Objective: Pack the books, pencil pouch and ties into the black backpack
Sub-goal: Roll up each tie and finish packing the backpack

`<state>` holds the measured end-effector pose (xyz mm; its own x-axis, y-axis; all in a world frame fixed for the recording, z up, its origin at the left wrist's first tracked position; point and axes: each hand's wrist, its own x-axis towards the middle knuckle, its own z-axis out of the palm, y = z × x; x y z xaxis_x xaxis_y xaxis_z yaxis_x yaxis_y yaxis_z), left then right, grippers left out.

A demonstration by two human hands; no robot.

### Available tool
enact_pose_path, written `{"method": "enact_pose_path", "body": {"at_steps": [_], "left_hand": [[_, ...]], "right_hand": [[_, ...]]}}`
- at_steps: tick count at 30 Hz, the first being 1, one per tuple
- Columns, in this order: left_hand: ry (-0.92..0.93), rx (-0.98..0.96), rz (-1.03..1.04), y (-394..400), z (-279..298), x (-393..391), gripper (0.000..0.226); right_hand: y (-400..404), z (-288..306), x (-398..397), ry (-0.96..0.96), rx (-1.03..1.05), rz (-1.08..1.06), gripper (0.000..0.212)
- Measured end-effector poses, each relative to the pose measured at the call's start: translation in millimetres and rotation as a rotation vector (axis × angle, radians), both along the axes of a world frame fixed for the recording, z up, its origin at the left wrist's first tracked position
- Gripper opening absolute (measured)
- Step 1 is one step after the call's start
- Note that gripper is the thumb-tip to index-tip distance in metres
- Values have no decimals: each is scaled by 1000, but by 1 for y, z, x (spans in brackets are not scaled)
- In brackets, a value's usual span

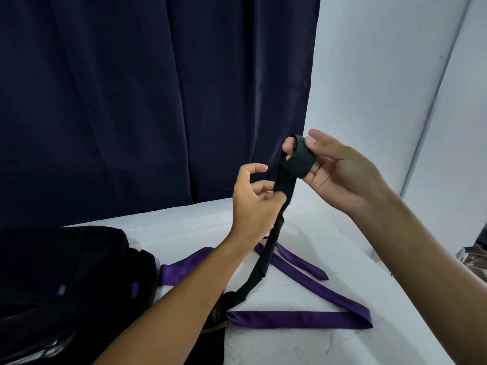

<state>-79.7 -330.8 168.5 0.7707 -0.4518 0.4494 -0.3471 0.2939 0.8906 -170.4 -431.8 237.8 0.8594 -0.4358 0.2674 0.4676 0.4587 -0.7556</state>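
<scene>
A black tie (266, 256) runs up from the table into both hands. Its narrow end is wound around the fingers of my right hand (340, 175), which is raised above the table's back edge. My left hand (254, 201) pinches the tie lower down, between thumb and fingers. The tie's wide end, with a gold emblem, lies under my left forearm. A purple tie (297, 316) lies in loose folds on the white table. The black backpack (66, 270) lies at the left, and something silvery shows at its near lower edge. Books and pouch are not visible.
The white table (303, 346) runs to a dark blue curtain (145, 101) at the back and a pale wall (382, 88) on the right. A crumpled patterned object (474, 262) sits beyond the table's right edge.
</scene>
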Motion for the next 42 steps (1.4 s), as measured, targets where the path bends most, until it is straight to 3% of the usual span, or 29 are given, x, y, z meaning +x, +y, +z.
{"method": "enact_pose_path", "body": {"at_steps": [4,9,13,19,22,26,29,32,36,40,42], "left_hand": [[146,78,-222,13,-2,-4,48],[315,169,-310,24,-12,-16,44],[486,114,-332,27,-19,-18,31],[745,25,-366,26,-19,-3,13],[683,115,-395,30,-18,11,9],[462,269,-471,45,-11,28,12],[307,399,-478,59,-2,53,36],[215,673,-482,72,9,88,64],[92,1021,-388,66,25,119,84],[176,838,-542,37,57,123,86],[98,834,-244,19,68,128,75]], "right_hand": [[-9,-8,3,77,-68,-184,48],[-12,-21,12,160,-251,-390,55],[-14,-29,22,205,-484,-556,57],[-24,-31,33,228,-548,-620,57],[-32,-26,35,228,-540,-670,57],[-46,-14,29,215,-516,-757,60],[-60,-2,17,170,-460,-836,58],[-74,7,5,137,-390,-888,55],[-74,12,-2,139,-366,-850,59],[-63,9,0,67,-421,-636,56],[-51,13,-1,20,-394,-513,55]]}}
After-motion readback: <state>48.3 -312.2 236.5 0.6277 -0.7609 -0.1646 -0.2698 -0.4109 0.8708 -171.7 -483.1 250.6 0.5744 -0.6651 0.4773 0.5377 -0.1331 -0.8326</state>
